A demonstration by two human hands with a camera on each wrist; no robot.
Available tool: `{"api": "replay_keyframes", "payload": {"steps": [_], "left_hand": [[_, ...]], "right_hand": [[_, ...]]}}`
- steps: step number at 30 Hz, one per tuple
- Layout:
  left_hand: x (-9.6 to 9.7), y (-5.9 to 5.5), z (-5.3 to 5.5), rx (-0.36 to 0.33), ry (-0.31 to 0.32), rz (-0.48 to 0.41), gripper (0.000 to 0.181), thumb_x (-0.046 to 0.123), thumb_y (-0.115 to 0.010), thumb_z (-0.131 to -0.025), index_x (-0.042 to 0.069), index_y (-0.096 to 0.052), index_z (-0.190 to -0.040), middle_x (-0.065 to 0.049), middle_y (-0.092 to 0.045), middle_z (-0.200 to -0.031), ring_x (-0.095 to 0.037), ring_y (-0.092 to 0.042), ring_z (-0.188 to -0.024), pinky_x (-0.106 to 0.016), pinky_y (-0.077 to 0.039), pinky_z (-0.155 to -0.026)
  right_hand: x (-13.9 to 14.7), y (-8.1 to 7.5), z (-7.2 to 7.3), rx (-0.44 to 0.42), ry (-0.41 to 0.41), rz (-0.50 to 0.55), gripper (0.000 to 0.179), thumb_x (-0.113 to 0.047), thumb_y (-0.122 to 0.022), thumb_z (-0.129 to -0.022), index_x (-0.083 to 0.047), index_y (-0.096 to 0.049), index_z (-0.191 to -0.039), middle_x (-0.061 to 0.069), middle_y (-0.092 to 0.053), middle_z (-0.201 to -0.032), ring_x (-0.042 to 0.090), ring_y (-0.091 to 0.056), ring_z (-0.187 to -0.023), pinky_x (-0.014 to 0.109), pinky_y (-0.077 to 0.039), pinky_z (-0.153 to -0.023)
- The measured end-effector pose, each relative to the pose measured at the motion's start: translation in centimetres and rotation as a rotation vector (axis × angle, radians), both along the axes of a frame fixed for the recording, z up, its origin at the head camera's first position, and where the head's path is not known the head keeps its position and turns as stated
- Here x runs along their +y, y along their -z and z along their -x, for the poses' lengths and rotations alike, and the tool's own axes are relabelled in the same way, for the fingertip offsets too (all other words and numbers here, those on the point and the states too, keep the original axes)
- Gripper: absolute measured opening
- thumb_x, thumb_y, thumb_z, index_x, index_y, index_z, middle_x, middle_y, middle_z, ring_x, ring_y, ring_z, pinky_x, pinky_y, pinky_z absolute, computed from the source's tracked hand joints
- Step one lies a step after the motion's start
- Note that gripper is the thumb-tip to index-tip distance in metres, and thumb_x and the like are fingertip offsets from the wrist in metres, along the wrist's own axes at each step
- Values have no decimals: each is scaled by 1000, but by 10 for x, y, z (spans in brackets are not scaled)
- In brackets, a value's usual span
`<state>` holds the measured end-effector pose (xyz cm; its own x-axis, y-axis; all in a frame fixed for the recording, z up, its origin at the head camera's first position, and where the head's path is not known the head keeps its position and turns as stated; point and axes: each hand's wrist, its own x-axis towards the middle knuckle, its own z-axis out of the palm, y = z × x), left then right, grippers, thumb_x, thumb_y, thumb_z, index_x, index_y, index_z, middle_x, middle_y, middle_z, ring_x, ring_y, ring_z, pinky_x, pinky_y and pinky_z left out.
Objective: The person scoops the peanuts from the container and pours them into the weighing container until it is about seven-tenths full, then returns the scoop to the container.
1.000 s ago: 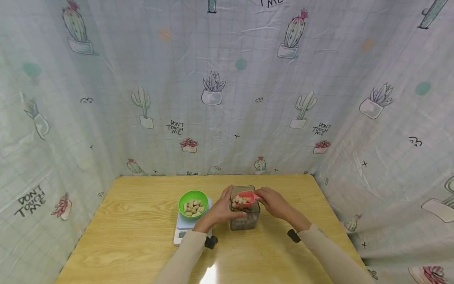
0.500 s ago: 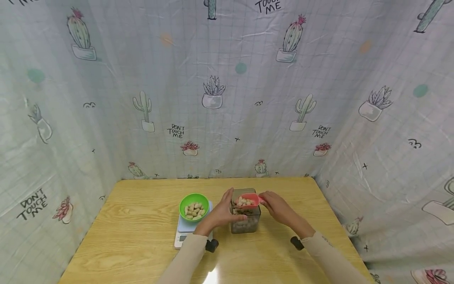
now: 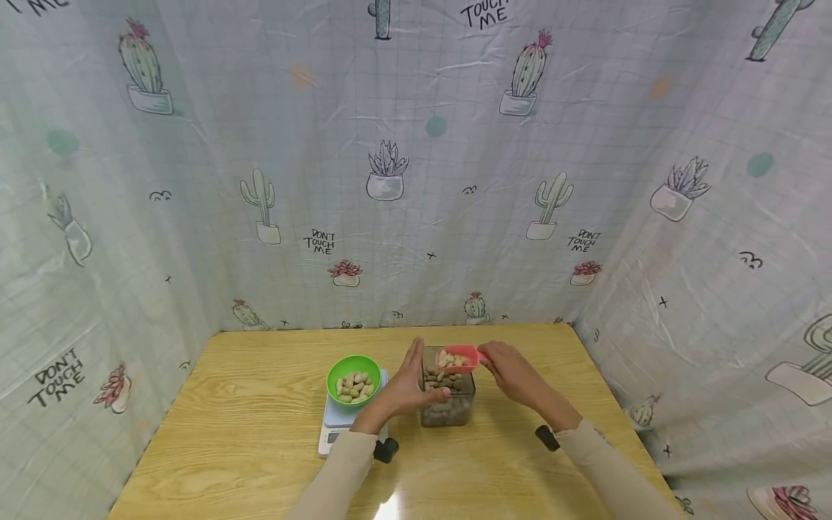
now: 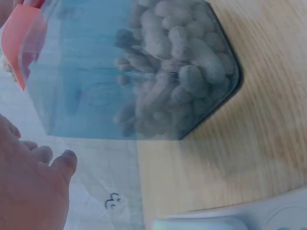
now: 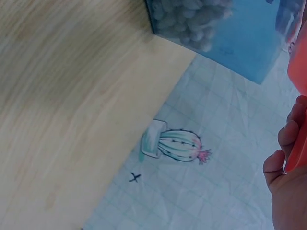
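Observation:
A red scoop [image 3: 471, 360] loaded with peanuts sits over the top of a clear square container [image 3: 448, 414]. My right hand [image 3: 510, 370] grips its handle, seen also in the right wrist view, where the fingers [image 5: 287, 134] curl round the red handle [image 5: 298, 152]. More unshelled peanuts [image 4: 177, 62] fill the lower part of the container. At the container's left side is my left hand [image 3: 404, 387], fingers extended and thumb spread toward the front. In the left wrist view a gap shows between that hand [image 4: 33, 187] and the container wall [image 4: 86, 81].
Left of the container, a green bowl [image 3: 333, 374] holding peanuts stands on a white kitchen scale [image 3: 338, 416]. Both are on a wooden table [image 3: 247, 419]. A cactus-print curtain [image 3: 429, 217] hangs behind the table and along its sides.
My right hand has lifted the scoop slightly and drawn it right, toward the container's back right. The left hand stays at the container's left side.

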<state>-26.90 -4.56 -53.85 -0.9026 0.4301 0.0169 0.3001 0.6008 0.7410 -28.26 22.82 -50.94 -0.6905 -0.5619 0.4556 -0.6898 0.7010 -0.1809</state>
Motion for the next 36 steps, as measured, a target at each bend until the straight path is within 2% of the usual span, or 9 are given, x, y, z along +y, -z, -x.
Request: {"api": "replay_keyframes", "payload": {"steps": [5,12,16,22,28,36], "left_hand": [[-4,-11,-3,37,-2,2,117,73,-61,-81,27,14,-157,-5,10,-167,-35,-14,-152,-55,-37,-112],[-16,-28,-4,74,-31,-1,111,66,-63,-84,28,12,-158,-3,8,-167,-38,-14,-152,-60,-33,-112],[-25,-35,-4,96,-57,-1,108,62,-66,-85,32,9,-158,-1,6,-167,-35,-12,-153,-61,-32,-112],[-41,-46,-9,96,-88,-67,105,57,-70,-84,41,4,-156,5,6,-167,-32,-10,-154,-63,-33,-110],[-63,-49,-14,104,-109,-70,104,60,-69,-84,41,4,-156,5,6,-167,-34,-11,-153,-64,-33,-110],[-92,-44,-18,134,-147,-5,104,57,-69,-85,37,2,-158,0,4,-168,-36,-10,-153,-65,-33,-109]], "right_hand": [[-3,-12,2,7,-33,15,15,-12,-55,-100,-7,-61,-113,4,-65,-97,19,-60,-87,42,-50,-79],[-11,-23,8,62,-65,5,17,-11,-55,-100,-6,-61,-115,7,-65,-101,22,-62,-92,41,-52,-81],[-16,-31,11,62,-63,13,16,-11,-55,-100,-6,-60,-114,7,-65,-99,23,-63,-91,41,-51,-80],[-27,-39,12,36,-66,21,16,-11,-55,-100,-6,-61,-115,6,-66,-98,22,-63,-91,40,-51,-79],[-38,-41,13,44,-72,20,16,-13,-55,-100,-6,-61,-114,4,-63,-93,19,-59,-83,37,-47,-73],[-61,-46,15,30,-61,14,17,-17,-53,-101,-7,-61,-113,5,-66,-99,22,-62,-92,41,-51,-80]]}}
